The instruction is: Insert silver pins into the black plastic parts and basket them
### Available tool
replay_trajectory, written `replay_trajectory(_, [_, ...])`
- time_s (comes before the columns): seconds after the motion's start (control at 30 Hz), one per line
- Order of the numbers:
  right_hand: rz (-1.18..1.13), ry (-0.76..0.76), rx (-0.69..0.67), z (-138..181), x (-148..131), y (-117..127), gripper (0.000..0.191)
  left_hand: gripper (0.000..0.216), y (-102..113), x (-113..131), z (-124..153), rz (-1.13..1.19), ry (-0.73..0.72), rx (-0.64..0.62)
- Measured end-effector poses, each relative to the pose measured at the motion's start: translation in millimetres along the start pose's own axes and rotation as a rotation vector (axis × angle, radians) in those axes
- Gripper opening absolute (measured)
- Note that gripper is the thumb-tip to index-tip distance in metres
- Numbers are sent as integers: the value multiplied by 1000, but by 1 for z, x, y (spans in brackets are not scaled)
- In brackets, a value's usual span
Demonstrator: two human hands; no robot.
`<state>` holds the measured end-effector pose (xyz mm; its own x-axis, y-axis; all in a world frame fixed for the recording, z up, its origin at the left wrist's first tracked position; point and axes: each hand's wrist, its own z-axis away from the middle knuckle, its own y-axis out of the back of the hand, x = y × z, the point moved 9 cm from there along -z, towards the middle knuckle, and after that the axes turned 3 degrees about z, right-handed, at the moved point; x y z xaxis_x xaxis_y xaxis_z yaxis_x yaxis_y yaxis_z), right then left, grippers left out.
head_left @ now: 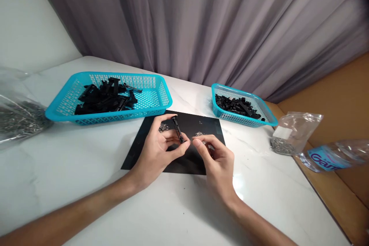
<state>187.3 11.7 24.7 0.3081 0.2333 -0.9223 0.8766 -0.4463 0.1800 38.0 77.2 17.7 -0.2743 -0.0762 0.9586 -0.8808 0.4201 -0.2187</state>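
Note:
My left hand [161,148] grips a small black plastic part [178,129] between thumb and fingers, held above a black mat [144,150] on the white table. My right hand [216,159] is pinched just to the right of that part, its fingertips close to the part's lower end; what it pinches is too small to make out. Small piles of tiny metal pieces [163,127] lie on the mat behind my hands.
A large turquoise basket [155,102] of black parts stands at the back left, a smaller one [219,113] at the back right. Clear bags of metal pieces lie at the left edge [17,115] and right [288,136]. A plastic bottle [331,157] lies beside the table's right edge.

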Motion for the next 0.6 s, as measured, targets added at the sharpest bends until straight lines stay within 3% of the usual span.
replay_trajectory(0.23, [329, 471, 28, -13, -35, 16, 10, 69, -8, 2, 0, -512, -144, -231])
replay_trajectory(0.6, [429, 678, 16, -5, -50, 9, 14, 59, -19, 12, 7, -642, -273, -271])
